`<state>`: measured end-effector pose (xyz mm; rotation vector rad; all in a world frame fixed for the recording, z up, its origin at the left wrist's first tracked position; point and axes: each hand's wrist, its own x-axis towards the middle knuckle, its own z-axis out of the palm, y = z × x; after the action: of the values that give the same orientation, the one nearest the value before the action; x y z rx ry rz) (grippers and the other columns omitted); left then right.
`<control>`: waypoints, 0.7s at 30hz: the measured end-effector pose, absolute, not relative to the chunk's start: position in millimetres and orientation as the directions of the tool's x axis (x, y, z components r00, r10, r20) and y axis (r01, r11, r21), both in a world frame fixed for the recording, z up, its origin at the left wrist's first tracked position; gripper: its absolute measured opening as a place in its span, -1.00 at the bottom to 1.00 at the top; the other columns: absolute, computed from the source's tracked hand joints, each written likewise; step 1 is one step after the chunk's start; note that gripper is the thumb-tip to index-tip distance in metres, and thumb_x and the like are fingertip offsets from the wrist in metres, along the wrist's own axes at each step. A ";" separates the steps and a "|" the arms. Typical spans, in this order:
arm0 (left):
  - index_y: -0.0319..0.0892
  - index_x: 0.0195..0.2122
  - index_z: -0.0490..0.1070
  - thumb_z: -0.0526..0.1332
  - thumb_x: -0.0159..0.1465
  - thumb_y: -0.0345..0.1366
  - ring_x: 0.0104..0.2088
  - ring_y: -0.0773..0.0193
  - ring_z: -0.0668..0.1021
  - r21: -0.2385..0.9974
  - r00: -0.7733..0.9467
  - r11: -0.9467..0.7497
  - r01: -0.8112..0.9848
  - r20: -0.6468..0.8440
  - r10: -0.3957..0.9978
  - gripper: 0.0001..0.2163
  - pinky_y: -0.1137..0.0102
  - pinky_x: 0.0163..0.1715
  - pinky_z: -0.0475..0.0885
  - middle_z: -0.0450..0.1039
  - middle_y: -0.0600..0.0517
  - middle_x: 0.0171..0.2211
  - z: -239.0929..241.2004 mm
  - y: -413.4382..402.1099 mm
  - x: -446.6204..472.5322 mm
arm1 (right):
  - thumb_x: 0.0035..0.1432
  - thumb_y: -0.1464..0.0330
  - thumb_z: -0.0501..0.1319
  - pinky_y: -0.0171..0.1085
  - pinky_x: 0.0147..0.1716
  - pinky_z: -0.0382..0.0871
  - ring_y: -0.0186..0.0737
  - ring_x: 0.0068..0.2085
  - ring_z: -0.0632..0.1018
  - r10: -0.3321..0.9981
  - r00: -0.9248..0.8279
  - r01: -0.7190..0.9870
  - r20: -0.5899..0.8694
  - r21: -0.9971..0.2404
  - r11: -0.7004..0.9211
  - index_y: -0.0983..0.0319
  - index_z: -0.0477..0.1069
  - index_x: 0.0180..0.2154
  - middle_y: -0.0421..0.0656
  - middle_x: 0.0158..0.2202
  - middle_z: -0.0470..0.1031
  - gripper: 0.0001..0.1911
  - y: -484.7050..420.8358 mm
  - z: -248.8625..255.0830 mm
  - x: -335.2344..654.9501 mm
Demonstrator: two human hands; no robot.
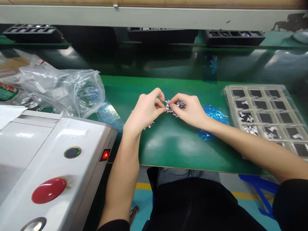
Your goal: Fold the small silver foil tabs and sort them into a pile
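Both of my hands meet over the green mat [168, 144]. My left hand [145, 110] has its fingers curled and pinches the edge of a small cluster of silvery metal pieces [173, 106]. My right hand [189, 110] is closed around the same cluster from the other side. A few more silvery pieces [149, 126] lie on the mat under my left wrist. A heap of blue film scraps [213, 115] lies just right of my right hand.
A clear compartment tray [264, 117] with dark inserts and several small pieces sits at the right. Crumpled plastic bags [64, 89] lie at the left. A white machine [48, 157] with a red button [49, 190] fills the near left. Black trays [234, 37] stand at the back.
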<state>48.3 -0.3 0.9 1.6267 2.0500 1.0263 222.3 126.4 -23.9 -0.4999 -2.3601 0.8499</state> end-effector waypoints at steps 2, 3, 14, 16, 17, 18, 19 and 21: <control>-0.07 -0.12 0.41 0.35 0.24 -0.41 -0.24 0.13 0.78 0.690 -0.297 0.113 0.715 0.154 0.942 -0.78 0.34 -0.13 0.51 0.73 0.15 -0.34 0.4 0.9 50.3 | 0.32 0.40 0.26 -0.14 -0.12 0.51 -0.08 -0.24 0.70 0.530 -0.763 0.158 0.369 -0.689 0.707 0.15 0.64 -0.25 -0.17 -0.26 0.75 -0.84 128.8 -27.1 220.8; -0.07 -0.11 0.39 0.35 0.24 -0.41 -0.23 0.13 0.78 0.684 -0.298 0.121 0.719 0.146 0.943 -0.77 0.34 -0.12 0.51 0.73 0.15 -0.33 0.3 1.2 50.9 | 0.31 0.40 0.27 -0.15 -0.12 0.51 -0.09 -0.24 0.70 0.536 -0.763 0.162 0.361 -0.695 0.700 0.15 0.64 -0.25 -0.17 -0.25 0.76 -0.84 129.6 -28.2 220.5; -0.06 -0.19 0.34 0.34 0.25 -0.47 -0.18 0.08 0.78 0.673 -0.284 0.120 0.730 0.138 0.949 -0.77 0.30 -0.10 0.49 0.72 0.13 -0.33 -2.2 2.7 51.3 | 0.28 0.42 0.28 -0.13 -0.15 0.54 -0.07 -0.24 0.72 0.545 -0.765 0.140 0.345 -0.736 0.662 0.17 0.67 -0.27 -0.15 -0.25 0.77 -0.84 127.9 -35.0 218.5; -0.06 -0.20 0.33 0.34 0.25 -0.47 -0.19 0.08 0.78 0.672 -0.286 0.120 0.731 0.141 0.948 -0.77 0.31 -0.13 0.49 0.73 0.13 -0.33 -3.7 3.1 50.6 | 0.27 0.43 0.28 -0.14 -0.15 0.53 -0.07 -0.23 0.72 0.535 -0.773 0.141 0.342 -0.729 0.669 0.18 0.67 -0.28 -0.14 -0.24 0.77 -0.84 128.2 -34.6 218.1; -0.05 -0.20 0.32 0.35 0.25 -0.46 -0.18 0.08 0.78 0.672 -0.286 0.121 0.730 0.141 0.948 -0.77 0.31 -0.14 0.49 0.73 0.13 -0.32 -4.2 3.3 50.4 | 0.27 0.43 0.28 -0.14 -0.15 0.53 -0.07 -0.23 0.72 0.533 -0.777 0.148 0.334 -0.727 0.671 0.18 0.67 -0.28 -0.14 -0.24 0.77 -0.84 128.4 -34.6 217.8; -0.05 -0.20 0.32 0.35 0.26 -0.45 -0.18 0.07 0.78 0.673 -0.285 0.121 0.729 0.138 0.948 -0.77 0.31 -0.14 0.49 0.74 0.13 -0.32 -4.6 3.3 50.3 | 0.28 0.43 0.28 -0.13 -0.15 0.53 -0.06 -0.22 0.72 0.532 -0.782 0.158 0.324 -0.723 0.673 0.18 0.68 -0.27 -0.14 -0.24 0.77 -0.83 128.8 -34.8 217.6; -0.05 -0.21 0.32 0.35 0.26 -0.44 -0.18 0.07 0.78 0.674 -0.282 0.120 0.728 0.136 0.950 -0.77 0.31 -0.14 0.50 0.74 0.12 -0.31 -4.7 3.3 50.4 | 0.28 0.43 0.28 -0.13 -0.14 0.52 -0.06 -0.22 0.72 0.533 -0.785 0.170 0.316 -0.717 0.676 0.18 0.68 -0.26 -0.14 -0.24 0.77 -0.83 129.2 -35.2 217.4; -0.05 -0.21 0.31 0.36 0.26 -0.43 -0.17 0.07 0.78 0.678 -0.272 0.113 0.726 0.133 0.953 -0.77 0.31 -0.12 0.51 0.74 0.12 -0.31 -4.2 3.2 51.1 | 0.29 0.44 0.28 -0.12 -0.12 0.52 -0.06 -0.21 0.71 0.533 -0.788 0.191 0.309 -0.700 0.688 0.17 0.69 -0.25 -0.13 -0.22 0.77 -0.81 130.0 -36.2 217.3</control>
<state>51.1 3.2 -4.2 1.6416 2.0613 0.9370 217.3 130.0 -36.2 -0.5576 -2.4005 0.9168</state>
